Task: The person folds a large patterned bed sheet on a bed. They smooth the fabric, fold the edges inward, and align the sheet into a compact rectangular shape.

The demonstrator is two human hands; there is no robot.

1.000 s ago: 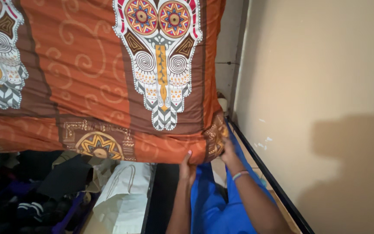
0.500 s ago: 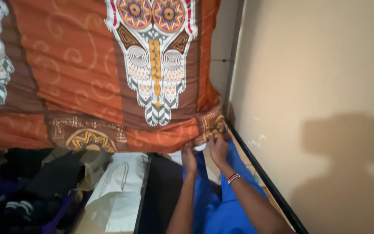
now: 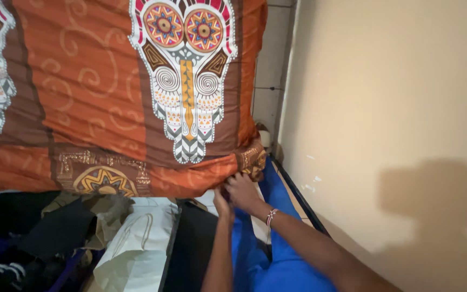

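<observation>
left hand (image 3: 221, 201): closed on the lower edge of the orange sheet (image 3: 98, 108) | right hand (image 3: 242, 190): fingers pinched on the sheet corner, bead bracelet (image 3: 271, 217) on the wrist | sheet: over a raised mattress, corner near the beige wall (image 3: 385, 119) | below: blue cloth (image 3: 277, 259), white paper bag (image 3: 136, 249), dark clothes (image 3: 39, 232)

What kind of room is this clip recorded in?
Probably a bedroom: a mattress in an orange patterned sheet is raised off a dark bed frame, with clothes and a paper bag stored below.
</observation>
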